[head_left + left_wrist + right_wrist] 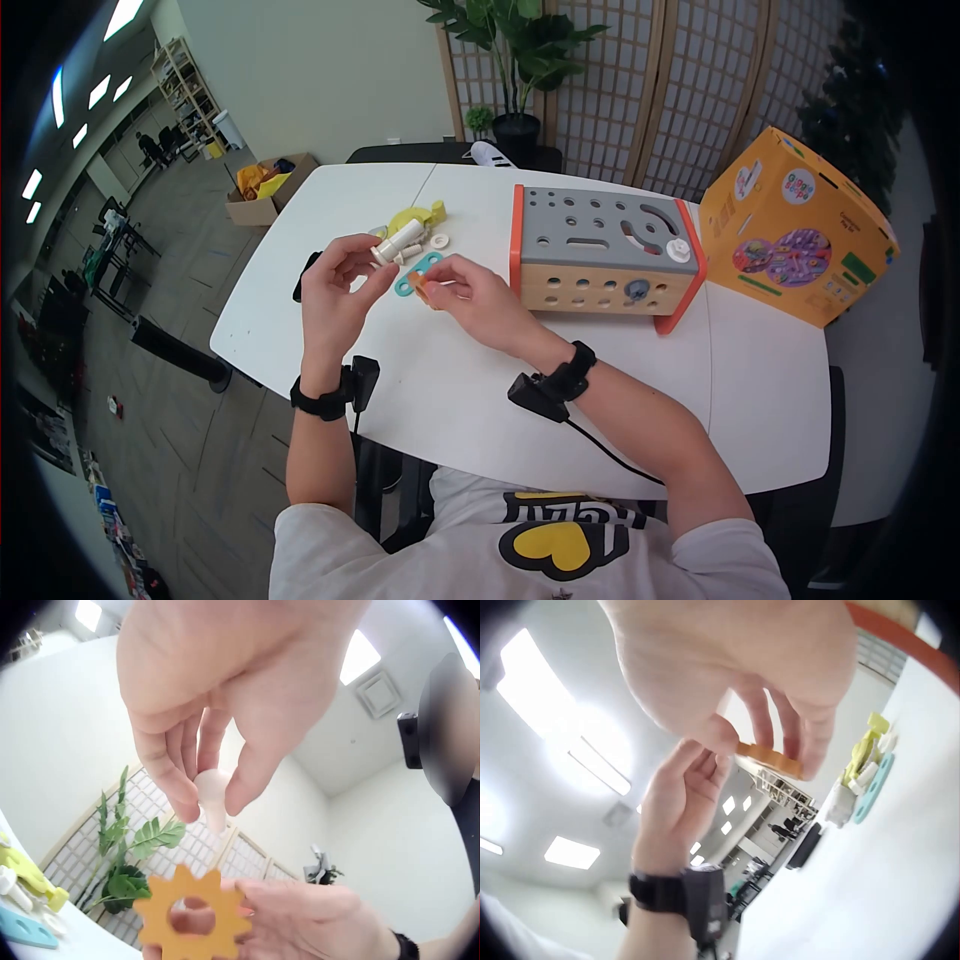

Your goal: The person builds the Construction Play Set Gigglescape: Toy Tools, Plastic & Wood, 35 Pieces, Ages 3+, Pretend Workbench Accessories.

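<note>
My left hand [338, 295] pinches a white toy bolt [214, 784] between thumb and fingertips, its narrow shank pointing away from the palm. My right hand [480, 300] grips a flat orange toy gear [159, 919] by its edge; the gear has a round hole in its middle. Both hands are raised over the table, the bolt and gear apart from each other. Beyond them lie a teal strip with holes [875, 787], a yellow toy piece [408, 218] and a small white ring [439, 241].
A toy workbench [600, 245] with a grey perforated top and red ends stands right of the hands on the white table [450, 400]. An orange product box [800, 230] is farther right. A black flat object [804, 845] lies near the left table edge.
</note>
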`<state>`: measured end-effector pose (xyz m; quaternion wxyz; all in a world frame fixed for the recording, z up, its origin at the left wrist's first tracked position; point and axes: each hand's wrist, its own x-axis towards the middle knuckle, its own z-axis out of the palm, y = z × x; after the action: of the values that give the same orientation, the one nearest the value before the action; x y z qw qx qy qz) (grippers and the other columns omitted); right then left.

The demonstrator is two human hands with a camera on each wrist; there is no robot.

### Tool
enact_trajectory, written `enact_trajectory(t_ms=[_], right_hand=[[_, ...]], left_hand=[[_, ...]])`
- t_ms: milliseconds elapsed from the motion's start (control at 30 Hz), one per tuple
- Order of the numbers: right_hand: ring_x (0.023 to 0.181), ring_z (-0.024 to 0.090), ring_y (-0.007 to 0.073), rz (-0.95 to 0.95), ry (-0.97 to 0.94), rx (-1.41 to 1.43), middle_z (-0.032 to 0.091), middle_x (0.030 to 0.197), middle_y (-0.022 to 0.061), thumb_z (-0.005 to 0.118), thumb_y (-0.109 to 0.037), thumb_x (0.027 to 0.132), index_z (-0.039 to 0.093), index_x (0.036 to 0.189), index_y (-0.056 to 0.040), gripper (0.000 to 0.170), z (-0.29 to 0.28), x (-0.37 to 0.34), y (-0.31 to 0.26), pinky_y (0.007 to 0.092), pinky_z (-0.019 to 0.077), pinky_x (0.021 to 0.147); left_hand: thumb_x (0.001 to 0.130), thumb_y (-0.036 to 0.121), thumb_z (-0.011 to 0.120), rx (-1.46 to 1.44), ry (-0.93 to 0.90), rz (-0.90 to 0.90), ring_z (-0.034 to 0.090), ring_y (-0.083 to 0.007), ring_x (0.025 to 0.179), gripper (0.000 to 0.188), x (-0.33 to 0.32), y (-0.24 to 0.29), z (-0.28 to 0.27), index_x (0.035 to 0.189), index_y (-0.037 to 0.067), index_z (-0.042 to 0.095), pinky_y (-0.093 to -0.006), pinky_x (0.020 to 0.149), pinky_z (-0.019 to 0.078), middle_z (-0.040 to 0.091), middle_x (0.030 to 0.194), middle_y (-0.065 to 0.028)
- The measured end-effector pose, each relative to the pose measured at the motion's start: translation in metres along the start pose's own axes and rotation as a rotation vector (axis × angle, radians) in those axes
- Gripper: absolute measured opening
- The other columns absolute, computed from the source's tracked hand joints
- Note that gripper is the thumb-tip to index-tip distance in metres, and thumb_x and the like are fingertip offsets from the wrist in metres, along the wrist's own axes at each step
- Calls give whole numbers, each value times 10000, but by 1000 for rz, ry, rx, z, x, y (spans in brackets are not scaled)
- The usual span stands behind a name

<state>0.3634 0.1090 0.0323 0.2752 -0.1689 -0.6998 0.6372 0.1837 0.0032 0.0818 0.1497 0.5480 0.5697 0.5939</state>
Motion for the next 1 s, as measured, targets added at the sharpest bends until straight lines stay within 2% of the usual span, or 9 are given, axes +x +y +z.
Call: enact_trajectory(t_ms=[100, 200, 300, 500, 667, 700, 767, 800, 1000], right_hand=[[1221, 620, 195, -52, 21, 438, 624, 1324, 130, 582, -246, 1056, 552, 1329, -17, 357, -5, -18, -27, 348, 514, 1013], [1255, 585, 192, -103, -49, 688, 609, 1339, 136, 559, -188, 1061, 466, 1434, -56, 406, -16, -30, -44, 348, 473, 1074], [1270, 564, 190, -165, -134, 760, 592, 1358, 153, 565, -148, 1045, 390, 1500, -74, 493, -22, -37, -53, 357, 438, 1109], [1290, 555, 224, -207, -162, 691, 548, 1409, 183, 703, -131, 953, 215, 1591, -87, 804, -28, -51, -54, 372, 438, 1111], [1302, 567, 275, -222, -151, 633, 539, 1422, 225, 745, -64, 904, 129, 1617, -117, 944, -34, -61, -57, 418, 465, 1099], [1303, 572, 282, -222, -156, 629, 542, 1421, 234, 748, -55, 900, 117, 1621, -123, 960, -36, -63, -58, 425, 470, 1096], [1309, 574, 281, -243, -174, 536, 557, 1410, 249, 738, -77, 920, 105, 1624, -125, 948, -43, -68, -59, 422, 464, 1104], [1312, 575, 281, -252, -182, 490, 564, 1404, 256, 733, -87, 930, 99, 1625, -126, 942, -47, -72, -58, 420, 462, 1109], [1360, 549, 285, -29, -124, 207, 592, 1378, 270, 678, -121, 987, 217, 1570, -78, 744, -71, -106, -57, 403, 431, 1143]], left_hand=[[816, -15, 822, -35, 19, 68, 654, -131, 890, 356, -12, 32, -1, 1145, -29, 689, -260, 821, 536, 692, 1093, -100], [772, -99, 807, -1, -62, 221, 613, -133, 885, 382, -24, 51, 1, 1135, -42, 704, -266, 826, 520, 648, 1139, -108], [734, -83, 840, 123, -135, 362, 617, -161, 887, 426, -31, 62, 11, 1138, -32, 714, -285, 795, 517, 652, 1123, -108], [719, 22, 902, 213, -64, 426, 644, -177, 932, 440, -35, 68, 37, 1102, 36, 686, -295, 774, 522, 708, 1075, -102], [684, 184, 959, 351, 10, 592, 660, -192, 931, 471, -28, 71, 49, 1028, 54, 665, -305, 761, 532, 679, 1081, -83], [676, 208, 961, 256, -8, 532, 661, -195, 924, 485, -27, 71, 53, 1028, 57, 665, -310, 756, 534, 673, 1083, -81], [659, 254, 967, 66, -45, 412, 664, -203, 912, 514, -25, 69, 59, 1028, 64, 664, -319, 746, 538, 660, 1088, -79], [644, 280, 970, 126, -171, 381, 662, -200, 869, 527, -23, 65, 57, 1011, 60, 663, -318, 734, 542, 669, 1044, -79], [638, 258, 967, 224, -293, 445, 657, -175, 793, 466, -24, 47, 85, 904, 43, 651, -289, 701, 543, 686, 964, -54]])
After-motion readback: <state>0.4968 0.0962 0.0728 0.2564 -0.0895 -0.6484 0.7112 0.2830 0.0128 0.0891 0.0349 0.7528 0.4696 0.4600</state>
